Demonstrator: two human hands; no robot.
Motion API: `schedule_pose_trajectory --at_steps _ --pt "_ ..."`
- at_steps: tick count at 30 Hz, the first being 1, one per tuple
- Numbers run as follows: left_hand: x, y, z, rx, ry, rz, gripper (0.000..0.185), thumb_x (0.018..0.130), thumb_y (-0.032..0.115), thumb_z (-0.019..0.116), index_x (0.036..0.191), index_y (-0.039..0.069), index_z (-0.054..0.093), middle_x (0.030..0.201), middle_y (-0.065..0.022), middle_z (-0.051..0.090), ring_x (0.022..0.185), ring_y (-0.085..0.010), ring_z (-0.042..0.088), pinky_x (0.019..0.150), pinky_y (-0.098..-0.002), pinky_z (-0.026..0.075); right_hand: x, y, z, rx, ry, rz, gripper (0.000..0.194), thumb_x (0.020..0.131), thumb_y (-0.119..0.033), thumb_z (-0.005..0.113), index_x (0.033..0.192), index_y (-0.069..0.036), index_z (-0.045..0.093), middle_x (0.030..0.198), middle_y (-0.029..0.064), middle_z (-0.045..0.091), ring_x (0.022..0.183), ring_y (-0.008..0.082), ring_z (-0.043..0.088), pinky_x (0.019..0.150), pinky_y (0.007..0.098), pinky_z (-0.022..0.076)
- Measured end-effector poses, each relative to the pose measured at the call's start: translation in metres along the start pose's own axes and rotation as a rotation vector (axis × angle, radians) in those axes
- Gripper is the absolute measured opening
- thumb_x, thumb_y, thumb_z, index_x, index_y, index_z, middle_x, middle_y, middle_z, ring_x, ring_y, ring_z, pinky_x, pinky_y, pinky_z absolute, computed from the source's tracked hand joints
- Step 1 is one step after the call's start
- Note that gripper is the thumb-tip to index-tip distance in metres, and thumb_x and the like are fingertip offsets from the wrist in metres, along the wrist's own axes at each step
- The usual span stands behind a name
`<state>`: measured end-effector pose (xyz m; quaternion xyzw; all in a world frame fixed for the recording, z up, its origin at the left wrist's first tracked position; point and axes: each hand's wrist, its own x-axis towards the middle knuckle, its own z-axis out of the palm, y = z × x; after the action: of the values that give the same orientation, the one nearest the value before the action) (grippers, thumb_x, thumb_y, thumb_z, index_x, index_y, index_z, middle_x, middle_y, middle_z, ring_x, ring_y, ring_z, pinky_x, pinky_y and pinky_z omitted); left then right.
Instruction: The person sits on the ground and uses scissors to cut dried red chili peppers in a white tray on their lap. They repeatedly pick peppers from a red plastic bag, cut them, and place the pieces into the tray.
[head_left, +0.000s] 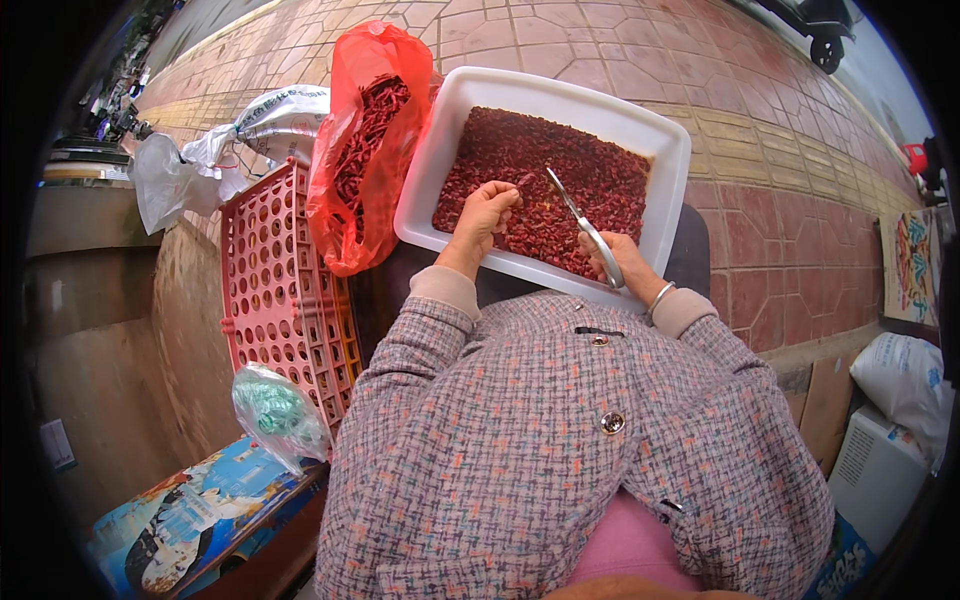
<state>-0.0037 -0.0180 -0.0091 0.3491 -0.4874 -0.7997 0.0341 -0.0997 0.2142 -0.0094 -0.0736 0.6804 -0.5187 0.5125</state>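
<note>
A white plastic tub rests before me, its bottom covered by cut pieces of dried red chili. Over its near left part, my left hand pinches a dried chili between thumb and fingertips. My right hand grips a pair of metal scissors by the handles above the tub's near right part. Their blades point away from me and up toward the middle of the chili pieces, a short way right of the pinched chili. Some fingers of the right hand are hidden behind the handles.
A red plastic bag of whole dried chilies stands left of the tub. Beside it are a pink perforated crate and a white woven sack. A clear bag with green contents lies nearer. Paving tiles stretch beyond.
</note>
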Motion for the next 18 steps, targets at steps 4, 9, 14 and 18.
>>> schedule_pose_trajectory --at_steps 4,9,14,18 --pt "-0.0014 0.0019 0.0007 -0.051 -0.013 0.02 0.01 0.086 0.012 0.065 0.094 0.011 0.059 0.078 0.0016 0.063 0.053 -0.0019 0.043 0.042 -0.0162 0.028 -0.0024 -0.0023 0.0003 -0.058 -0.078 -0.064 0.042 0.085 -0.049 0.063 0.084 -0.007 0.063 0.058 -0.0028 0.05 0.049 0.007 0.049 0.046 0.0231 0.042" --pt "-0.0015 -0.0002 0.0052 0.021 -0.036 0.026 0.009 0.086 0.011 0.065 0.093 0.011 0.06 0.076 0.0044 0.059 0.054 -0.0019 0.043 0.043 -0.0167 0.028 -0.0061 -0.0031 0.0018 -0.139 -0.065 -0.077 0.043 0.086 -0.049 0.062 0.082 -0.006 0.063 0.058 -0.002 0.052 0.049 0.0072 0.049 0.047 0.0236 0.0423" --pt "-0.0035 0.0021 0.0064 0.087 -0.039 0.001 0.005 0.086 0.01 0.064 0.091 0.012 0.062 0.071 0.0065 0.056 0.054 -0.0019 0.042 0.043 -0.0168 0.028 -0.0065 -0.0051 0.0033 -0.145 -0.08 -0.056 0.043 0.086 -0.049 0.063 0.078 -0.007 0.062 0.056 -0.0017 0.051 0.048 0.0076 0.049 0.046 0.0238 0.0416" --pt "-0.0042 0.0023 0.0073 0.094 -0.036 -0.006 0.006 0.086 0.01 0.064 0.091 0.011 0.062 0.071 0.0062 0.056 0.053 -0.0019 0.042 0.043 -0.0168 0.028 -0.0064 -0.0042 0.0031 -0.176 -0.068 -0.061 0.043 0.085 -0.049 0.064 0.077 -0.007 0.062 0.056 -0.0015 0.051 0.048 0.0076 0.049 0.045 0.024 0.0413"
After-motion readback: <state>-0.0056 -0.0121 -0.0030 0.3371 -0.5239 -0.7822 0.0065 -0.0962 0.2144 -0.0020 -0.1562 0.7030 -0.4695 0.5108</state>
